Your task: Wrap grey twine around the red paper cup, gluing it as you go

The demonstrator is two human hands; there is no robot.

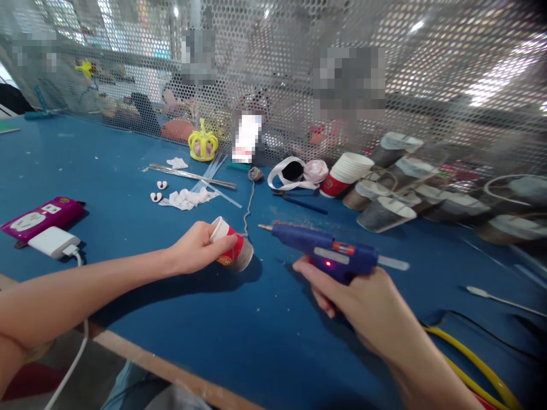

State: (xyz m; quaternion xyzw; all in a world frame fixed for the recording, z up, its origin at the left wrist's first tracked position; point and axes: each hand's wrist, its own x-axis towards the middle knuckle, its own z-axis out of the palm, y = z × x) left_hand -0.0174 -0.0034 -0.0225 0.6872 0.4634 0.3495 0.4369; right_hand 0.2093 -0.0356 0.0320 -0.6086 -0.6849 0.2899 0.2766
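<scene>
My left hand [195, 250] is closed round a red and white paper cup [231, 246], which lies tilted with its mouth to the upper left. Grey yarn covers the cup's base end. From there a strand leads back to a small ball of grey yarn [255, 174]. My right hand [348, 296] grips a blue hot glue gun [329, 247] by its handle. The gun's nozzle points left toward the cup, apart from it. A red light glows on its side, and a clear glue stick [393, 262] sticks out of its back.
Stacked paper cups [347, 173] and several yarn-wrapped cups [387, 213] lie at the right rear. Pliers [303, 203], clear glue sticks [213, 168] and a yellow crown [203, 142] sit before the perforated metal screen [282, 57]. At left lies a purple power strip [43, 219] with a white charger [54, 242].
</scene>
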